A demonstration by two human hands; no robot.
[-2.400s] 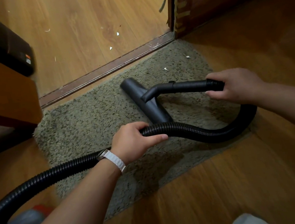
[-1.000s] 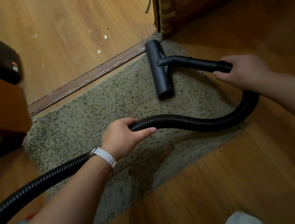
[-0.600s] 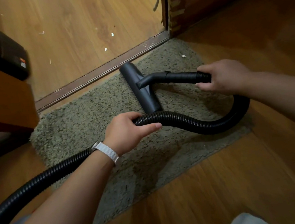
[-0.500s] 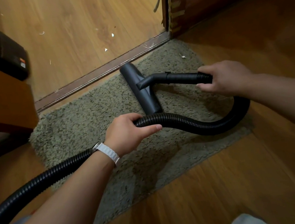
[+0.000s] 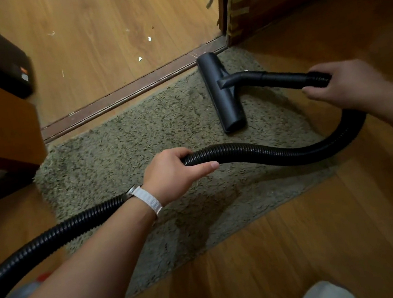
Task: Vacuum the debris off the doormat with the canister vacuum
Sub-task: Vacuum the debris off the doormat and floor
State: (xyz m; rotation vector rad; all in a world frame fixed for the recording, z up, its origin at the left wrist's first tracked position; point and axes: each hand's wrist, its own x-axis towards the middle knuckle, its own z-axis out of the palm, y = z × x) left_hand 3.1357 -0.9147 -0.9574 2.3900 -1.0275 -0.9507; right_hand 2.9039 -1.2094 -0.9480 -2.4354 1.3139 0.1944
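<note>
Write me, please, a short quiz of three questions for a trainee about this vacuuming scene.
1. True or false: the flat black plastic floor nozzle lies on the shaggy olive-green doormat.
2. The right hand holds: A) the end of the rigid black tube, B) a white cloth, C) the doormat's edge.
3. Which hand grips the ribbed black flexible hose at mid-length?
Key: 1 true; 2 A; 3 the left hand.
</note>
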